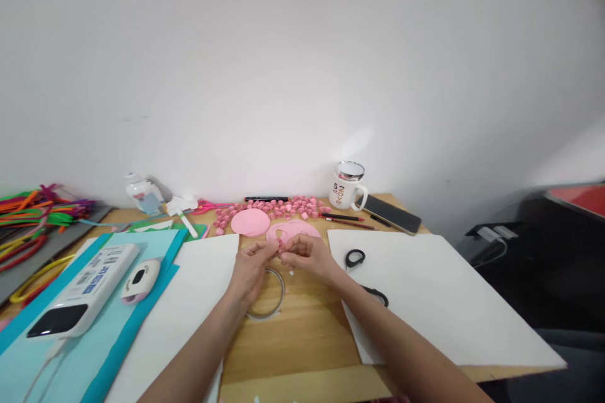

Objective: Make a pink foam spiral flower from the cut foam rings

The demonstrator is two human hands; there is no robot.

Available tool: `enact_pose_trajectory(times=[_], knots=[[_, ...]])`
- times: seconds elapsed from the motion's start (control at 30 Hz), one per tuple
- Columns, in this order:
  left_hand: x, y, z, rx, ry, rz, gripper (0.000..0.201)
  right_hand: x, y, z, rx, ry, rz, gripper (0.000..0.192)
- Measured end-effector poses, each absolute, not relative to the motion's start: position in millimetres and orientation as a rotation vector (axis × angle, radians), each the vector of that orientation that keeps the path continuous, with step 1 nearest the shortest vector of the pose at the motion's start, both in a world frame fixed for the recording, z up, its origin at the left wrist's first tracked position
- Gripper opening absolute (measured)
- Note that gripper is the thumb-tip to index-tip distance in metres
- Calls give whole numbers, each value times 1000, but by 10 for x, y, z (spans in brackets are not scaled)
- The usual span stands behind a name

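both hands meet over the middle of the wooden desk, fingertips pinched together on a tiny pink bit that looks like it's being rolled or folded. left hand is curled mostly closed around its side of the bit, right hand is pinched the same way from the other side, so the piece sits right between them, lifted just off the desk. under the left hand lies a tape ring, flat on the wood. white sheets sit either side, the left sheet and the right sheet, and black scissors lie on the right one, partly hidden by the forearm. further left there's a blue sheet with a power bank and a small white gadget on it. just past the hands is a pink spiral cutout and beside it a plain pink disc. behind those, a long scatter of finished pink rolls, a marker, a mug, pencils and a phone near the wall. pipe cleaners pile up far left. judging by the heap, loads are already made, one is in hand, and the spiral and disc look like they're left to use up.
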State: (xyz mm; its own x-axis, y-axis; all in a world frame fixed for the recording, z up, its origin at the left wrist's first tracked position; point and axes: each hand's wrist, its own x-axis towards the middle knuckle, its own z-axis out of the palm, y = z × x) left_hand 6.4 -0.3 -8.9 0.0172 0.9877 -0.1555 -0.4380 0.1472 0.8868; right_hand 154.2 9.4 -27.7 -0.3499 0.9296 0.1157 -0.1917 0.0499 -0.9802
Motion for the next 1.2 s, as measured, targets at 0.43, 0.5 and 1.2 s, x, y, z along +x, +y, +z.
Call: enact_pose_trajectory(times=[0.43,0.5,1.2], knots=[[129,-68,-31,881,1057,1282,18,1531,70,-240,-879,-1241,1536,31],[124,-67,-31,935,1101,1273,18,1533,58,-213,-873,-1249,1546,30],[107,-81,-10,1370,1281,1235,15,1547,74,-208,-927,-1241,1359,29]])
